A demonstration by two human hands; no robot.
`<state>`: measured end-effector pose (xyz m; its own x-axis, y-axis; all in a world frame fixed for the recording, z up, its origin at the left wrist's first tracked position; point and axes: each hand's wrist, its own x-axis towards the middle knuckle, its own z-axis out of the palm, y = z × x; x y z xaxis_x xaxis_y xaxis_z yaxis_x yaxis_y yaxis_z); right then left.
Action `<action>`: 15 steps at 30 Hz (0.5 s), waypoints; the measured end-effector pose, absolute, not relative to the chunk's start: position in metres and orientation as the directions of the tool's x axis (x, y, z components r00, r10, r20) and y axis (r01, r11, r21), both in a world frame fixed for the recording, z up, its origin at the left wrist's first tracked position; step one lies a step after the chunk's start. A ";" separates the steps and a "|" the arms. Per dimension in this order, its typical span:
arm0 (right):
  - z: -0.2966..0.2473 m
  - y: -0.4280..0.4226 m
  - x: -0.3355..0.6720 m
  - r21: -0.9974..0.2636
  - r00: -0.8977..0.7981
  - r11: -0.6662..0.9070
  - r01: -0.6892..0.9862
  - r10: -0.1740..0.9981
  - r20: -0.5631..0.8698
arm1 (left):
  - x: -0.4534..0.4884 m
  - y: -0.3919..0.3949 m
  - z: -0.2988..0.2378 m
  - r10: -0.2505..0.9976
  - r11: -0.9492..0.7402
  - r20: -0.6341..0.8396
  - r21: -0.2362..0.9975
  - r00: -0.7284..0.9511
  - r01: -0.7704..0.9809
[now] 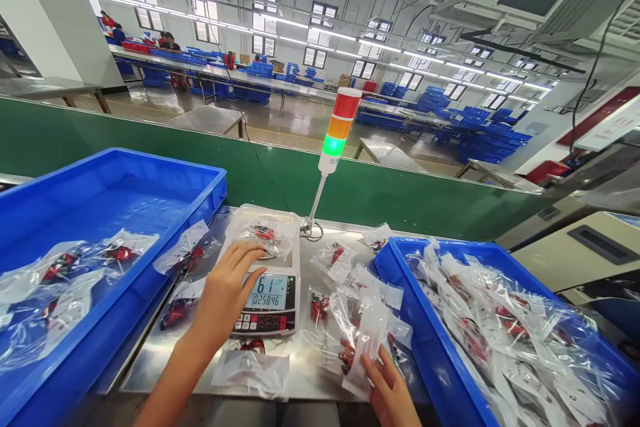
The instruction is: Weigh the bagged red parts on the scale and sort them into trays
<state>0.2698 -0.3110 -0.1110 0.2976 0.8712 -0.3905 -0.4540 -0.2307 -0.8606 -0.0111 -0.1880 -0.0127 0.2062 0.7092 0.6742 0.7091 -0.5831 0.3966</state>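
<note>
Left hand [225,297]: fingers [247,257] open, resting on the digital scale [267,303], just below a sealed plastic bag [264,235] on its pan. Right hand [387,390]: fingers [373,370] pinching a clear bag of red parts [363,340].

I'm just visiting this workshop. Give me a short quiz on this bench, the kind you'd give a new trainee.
1. What large number shows on the display of the digital scale?
2. True or false: the right hand is holding a clear plastic bag.
3. Which tray is piled fuller with bagged parts? A: the left blue tray. B: the right blue tray.

Key: 1. 61; 2. True; 3. B.
</note>
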 end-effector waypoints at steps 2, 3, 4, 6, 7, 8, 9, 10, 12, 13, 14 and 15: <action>-0.113 -0.309 0.267 -0.850 0.307 -0.222 -0.477 0.865 -0.398 | -0.002 -0.177 -0.022 0.693 -0.629 0.642 0.318 0.327 0.709; -0.114 -0.309 0.266 -0.849 0.313 -0.221 -0.481 0.861 -0.401 | 0.003 -0.171 -0.028 0.692 -0.647 0.621 0.309 0.368 0.697; -0.114 -0.308 0.265 -0.849 0.320 -0.221 -0.480 0.857 -0.404 | 0.008 -0.165 -0.033 0.698 -0.656 0.613 0.338 0.371 0.675; -0.110 -0.306 0.263 -0.852 0.328 -0.226 -0.473 0.852 -0.408 | 0.019 -0.151 -0.039 0.722 -0.641 0.635 0.464 0.275 0.611; -0.106 -0.304 0.262 -0.856 0.329 -0.228 -0.465 0.853 -0.406 | 0.023 -0.143 -0.040 0.736 -0.621 0.649 0.532 0.193 0.575; -0.101 -0.300 0.260 -0.864 0.330 -0.224 -0.451 0.858 -0.395 | 0.027 -0.134 -0.037 0.748 -0.593 0.656 0.592 0.102 0.545; -0.093 -0.294 0.258 -0.878 0.329 -0.215 -0.427 0.868 -0.372 | 0.028 -0.125 -0.032 0.755 -0.560 0.656 0.640 0.006 0.527; -0.084 -0.286 0.255 -0.900 0.320 -0.196 -0.389 0.887 -0.332 | 0.027 -0.116 -0.025 0.752 -0.524 0.653 0.676 -0.090 0.518; -0.061 -0.265 0.247 -0.955 0.265 -0.136 -0.264 0.942 -0.208 | 0.017 -0.099 -0.003 0.725 -0.454 0.632 0.737 -0.274 0.500; -0.049 -0.251 0.242 -0.980 0.229 -0.087 -0.176 0.965 -0.127 | 0.008 -0.092 0.010 0.703 -0.426 0.610 0.773 -0.367 0.470; -0.038 -0.235 0.236 -0.997 0.198 -0.020 -0.070 0.980 -0.033 | -0.005 -0.089 0.023 0.674 -0.412 0.586 0.804 -0.450 0.429; -0.027 -0.219 0.229 -0.996 0.176 0.069 0.052 0.981 0.077 | -0.020 -0.088 0.036 0.634 -0.414 0.559 0.829 -0.535 0.375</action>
